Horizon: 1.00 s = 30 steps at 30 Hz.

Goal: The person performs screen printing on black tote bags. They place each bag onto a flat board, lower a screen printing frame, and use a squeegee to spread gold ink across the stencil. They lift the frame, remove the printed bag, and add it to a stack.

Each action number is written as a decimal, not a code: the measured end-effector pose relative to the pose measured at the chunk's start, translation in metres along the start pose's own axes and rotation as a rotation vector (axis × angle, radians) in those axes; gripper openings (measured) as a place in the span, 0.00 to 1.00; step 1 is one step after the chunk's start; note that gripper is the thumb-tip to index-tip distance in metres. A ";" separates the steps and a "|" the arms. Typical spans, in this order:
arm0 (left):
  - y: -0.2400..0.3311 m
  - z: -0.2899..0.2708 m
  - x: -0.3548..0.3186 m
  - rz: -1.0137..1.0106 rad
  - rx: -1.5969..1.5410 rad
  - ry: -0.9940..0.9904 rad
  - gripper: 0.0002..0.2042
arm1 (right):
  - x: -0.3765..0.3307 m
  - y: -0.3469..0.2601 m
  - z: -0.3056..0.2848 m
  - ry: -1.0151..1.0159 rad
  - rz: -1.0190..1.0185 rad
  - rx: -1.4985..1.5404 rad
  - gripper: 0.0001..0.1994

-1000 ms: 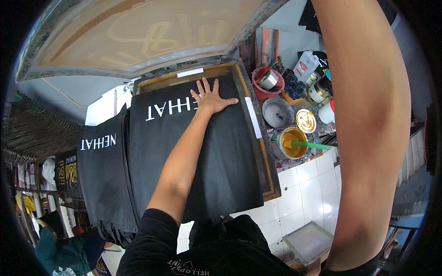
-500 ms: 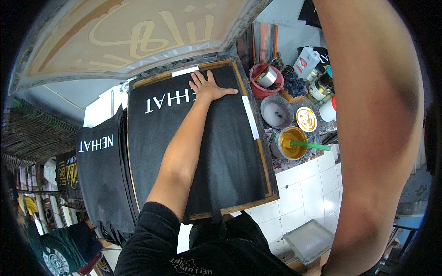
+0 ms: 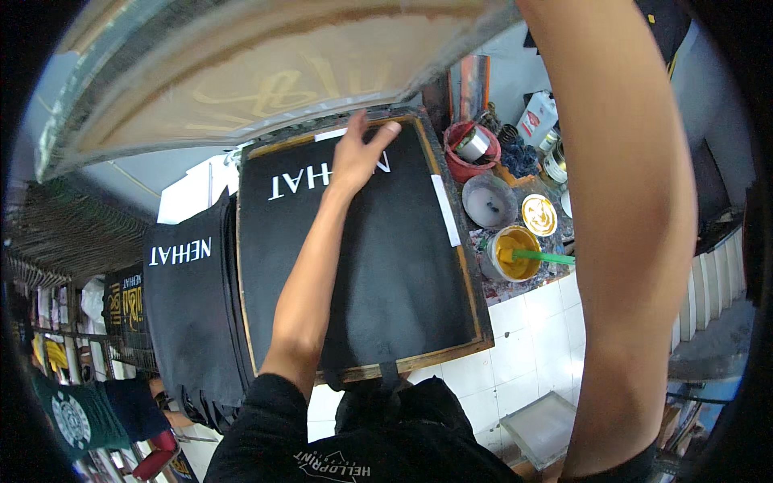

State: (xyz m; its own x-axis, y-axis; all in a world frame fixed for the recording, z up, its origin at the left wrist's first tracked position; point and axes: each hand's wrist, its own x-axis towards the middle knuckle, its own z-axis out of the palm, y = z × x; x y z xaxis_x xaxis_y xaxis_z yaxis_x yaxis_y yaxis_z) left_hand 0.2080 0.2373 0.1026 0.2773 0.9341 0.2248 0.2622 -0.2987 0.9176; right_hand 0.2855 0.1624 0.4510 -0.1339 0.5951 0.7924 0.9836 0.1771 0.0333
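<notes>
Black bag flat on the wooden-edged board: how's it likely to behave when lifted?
Likely floppy: the black bag lies flat like thin cloth, its strap drooping over the lower edge of the board. Probably light for its size, since the similar bags beside it look thin.

At the centre I am seeing a plain black tote bag (image 3: 394, 274) bearing white lettering (image 3: 299, 185); upper left, tan screen mesh (image 3: 165, 121) is showing yellowish script (image 3: 283, 90); right, ink (image 3: 506, 255) is gleaming mustard-yellow beside a green handle (image 3: 549, 258).
</notes>
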 end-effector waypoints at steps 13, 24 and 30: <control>0.019 -0.148 -0.388 -0.585 -0.672 0.084 0.12 | -0.365 -0.084 0.007 -0.357 -0.010 0.340 0.17; -0.036 -0.142 -0.413 -0.841 -0.744 -0.047 0.14 | -0.387 -0.081 0.032 -0.665 -0.050 0.441 0.13; -0.032 -0.143 -0.409 -0.852 -0.765 -0.044 0.15 | -0.428 -0.122 0.013 -0.568 -0.145 0.314 0.11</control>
State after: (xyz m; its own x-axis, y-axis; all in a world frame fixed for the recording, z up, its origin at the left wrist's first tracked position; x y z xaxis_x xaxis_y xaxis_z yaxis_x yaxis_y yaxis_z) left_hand -0.0458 -0.1078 0.0284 0.3155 0.7634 -0.5636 -0.2461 0.6394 0.7284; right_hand 0.2214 -0.1037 0.0999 -0.3892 0.8535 0.3465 0.8806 0.4551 -0.1319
